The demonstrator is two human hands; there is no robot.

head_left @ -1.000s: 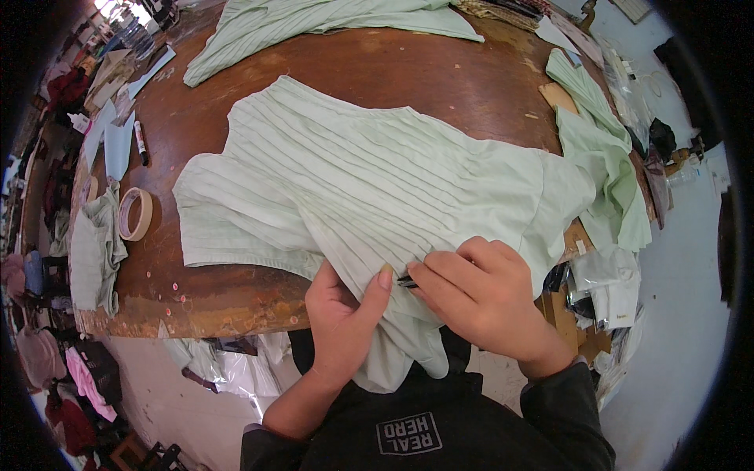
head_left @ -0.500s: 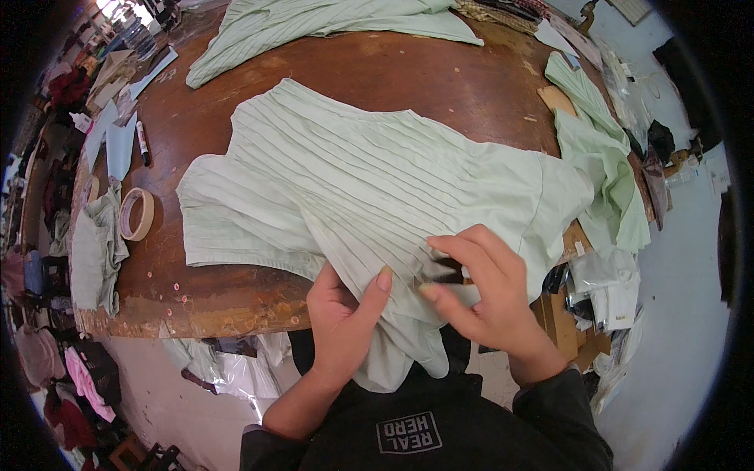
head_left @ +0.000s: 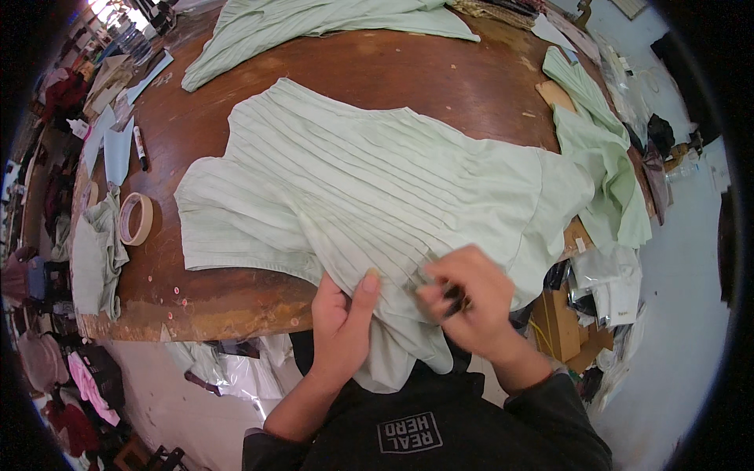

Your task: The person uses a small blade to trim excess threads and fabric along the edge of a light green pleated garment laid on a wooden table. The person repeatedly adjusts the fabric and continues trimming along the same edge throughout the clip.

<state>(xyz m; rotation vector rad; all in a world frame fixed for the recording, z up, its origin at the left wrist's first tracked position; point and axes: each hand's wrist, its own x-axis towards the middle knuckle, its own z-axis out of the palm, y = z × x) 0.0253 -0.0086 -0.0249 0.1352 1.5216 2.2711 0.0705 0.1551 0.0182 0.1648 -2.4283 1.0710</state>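
A pale green pleated garment [head_left: 369,173] lies spread over the table's front part, its near end hanging off the edge towards my lap. Near that edge, my left hand [head_left: 345,318] pinches a fold of it, thumb on top and fingers underneath. My right hand [head_left: 475,302] is just to the right, over the cloth, fingers curled round a small dark tool [head_left: 454,298]. Motion blur and the fingers hide most of this tool, so its kind does not show.
On the wooden table [head_left: 228,302], a tape roll [head_left: 136,219], a marker [head_left: 140,149] and a folded grey-green cloth [head_left: 100,255] lie at left. More light green fabric lies at the back [head_left: 330,20] and the right [head_left: 601,173]. A cardboard box [head_left: 559,326] and plastic-wrapped packs [head_left: 613,286] stand below right.
My right hand has turned and its fingers have curled in, bringing the dark tool more into sight. The left hand keeps its pinch on the garment with barely any shift.
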